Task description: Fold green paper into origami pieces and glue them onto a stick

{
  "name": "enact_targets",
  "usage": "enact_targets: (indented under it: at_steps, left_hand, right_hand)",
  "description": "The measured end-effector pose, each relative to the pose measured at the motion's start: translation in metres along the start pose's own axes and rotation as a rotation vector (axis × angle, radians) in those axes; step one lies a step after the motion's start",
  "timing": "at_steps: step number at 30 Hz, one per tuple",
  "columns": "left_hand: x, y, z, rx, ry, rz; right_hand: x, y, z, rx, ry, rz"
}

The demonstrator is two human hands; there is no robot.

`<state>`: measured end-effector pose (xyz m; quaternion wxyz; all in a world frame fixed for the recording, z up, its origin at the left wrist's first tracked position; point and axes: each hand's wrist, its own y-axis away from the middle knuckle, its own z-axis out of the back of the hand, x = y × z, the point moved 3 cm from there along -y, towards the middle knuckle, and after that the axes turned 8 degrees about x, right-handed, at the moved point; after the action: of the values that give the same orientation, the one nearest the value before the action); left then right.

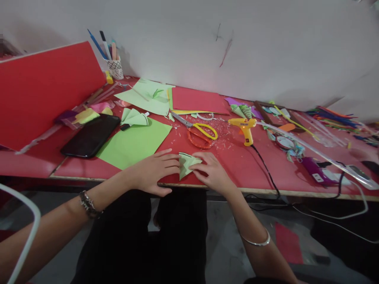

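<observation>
A small folded piece of light green paper (186,165), with a dark line along its top edge, lies near the front edge of the red table. My right hand (211,171) pinches its right side between thumb and fingers. On the other side my left hand (158,171) is open, fingers stretched out with their tips by the paper's left edge. Beyond the hands are scissors (199,132) with one yellow and one orange handle. Left of them, a green sheet (136,144) carries another folded light green piece (134,117).
A yellow glue gun (244,128) stands right of the scissors, its black cord running over the front edge. A black phone (91,136) lies left. Behind are coloured sheets (198,100) and a pen cup (115,69). Paper scraps (225,136) litter the middle; a purple power strip (316,171) lies right.
</observation>
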<state>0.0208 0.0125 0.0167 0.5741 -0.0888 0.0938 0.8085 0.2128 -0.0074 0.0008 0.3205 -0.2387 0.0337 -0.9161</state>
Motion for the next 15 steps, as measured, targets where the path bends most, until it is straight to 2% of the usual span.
enact_targets:
  at_steps: [5, 9, 10, 12, 15]
  left_hand:
    - [-0.004, -0.005, 0.0, -0.039, -0.028, -0.005]
    - [-0.007, -0.006, -0.001, -0.012, -0.07, 0.003]
    - [-0.007, -0.005, -0.002, -0.001, -0.082, 0.004]
    - [-0.007, -0.005, -0.006, 0.021, -0.118, 0.005]
    - [-0.002, -0.01, -0.013, 0.016, -0.151, 0.039]
  right_hand:
    - [0.006, 0.015, 0.002, 0.141, -0.003, 0.007]
    - [0.004, 0.024, 0.008, 0.152, -0.076, -0.033]
    - [0.001, 0.025, 0.011, 0.109, -0.105, -0.063]
    - [-0.014, 0.029, 0.02, -0.063, -0.137, -0.163]
    - [-0.049, 0.039, 0.042, -0.446, -0.042, -0.378]
